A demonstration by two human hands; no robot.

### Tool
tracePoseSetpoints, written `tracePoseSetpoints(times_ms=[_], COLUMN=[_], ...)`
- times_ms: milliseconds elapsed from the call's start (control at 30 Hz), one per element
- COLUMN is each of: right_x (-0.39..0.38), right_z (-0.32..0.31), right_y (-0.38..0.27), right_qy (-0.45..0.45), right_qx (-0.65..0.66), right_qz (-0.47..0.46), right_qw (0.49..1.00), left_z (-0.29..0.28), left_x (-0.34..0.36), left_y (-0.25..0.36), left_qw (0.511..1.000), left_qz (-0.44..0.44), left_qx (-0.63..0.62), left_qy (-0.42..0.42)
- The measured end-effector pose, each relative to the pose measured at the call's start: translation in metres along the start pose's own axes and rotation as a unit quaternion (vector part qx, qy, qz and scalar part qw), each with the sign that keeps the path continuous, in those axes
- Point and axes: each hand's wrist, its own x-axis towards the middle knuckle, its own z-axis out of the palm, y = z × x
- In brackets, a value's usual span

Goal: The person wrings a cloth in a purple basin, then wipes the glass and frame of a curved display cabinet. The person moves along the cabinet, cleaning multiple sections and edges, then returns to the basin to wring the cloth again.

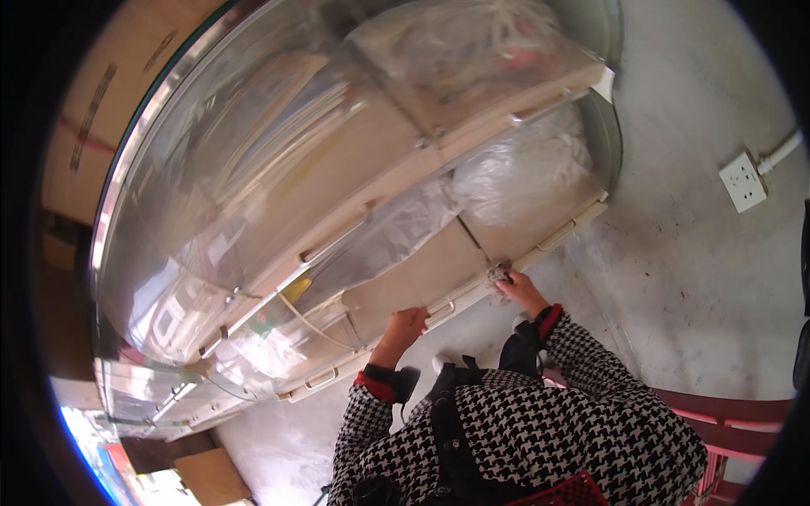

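My left hand (pixel 407 327) has its fingers curled at the front edge of the lower tier of a glass display cabinet (pixel 405 295), beside a metal handle (pixel 440 314); what they hold, if anything, is unclear. My right hand (pixel 519 288) is closed on a crumpled greyish cloth (pixel 498 274) at that same edge, further right. Behind the glass are clear plastic bags (pixel 523 169) and a small yellow item (pixel 295 288). The upper tier (pixel 253 185) has more handles along its edge.
A white power socket (pixel 742 180) is at the right on the grey surface. A red chair (pixel 734 430) stands behind me at lower right. Cardboard boxes (pixel 211 472) sit at lower left, and a large brown carton (pixel 101 101) is beyond the cabinet's far edge.
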Motion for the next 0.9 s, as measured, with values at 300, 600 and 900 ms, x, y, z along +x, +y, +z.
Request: tracePoseSetpoints(times_ms=[300, 600, 900], right_x=[-0.013, -0.038, -0.071], right_z=[0.108, 0.104, 0.108], right_y=[-0.002, 0.008, -0.005], right_qy=[0.069, -0.073, -0.237], right_qx=[-0.099, -0.117, -0.089], right_qz=[0.045, -0.041, -0.074], right_qw=[0.992, 0.99, 0.965], left_z=[-0.016, 0.038, 0.084], left_x=[-0.066, -0.046, -0.032], left_y=[-0.159, -0.16, -0.118], left_qw=[0.99, 0.961, 0.954], left_qz=[-0.121, -0.185, -0.126], left_qx=[-0.065, -0.171, -0.235], left_qy=[-0.014, -0.113, -0.136])
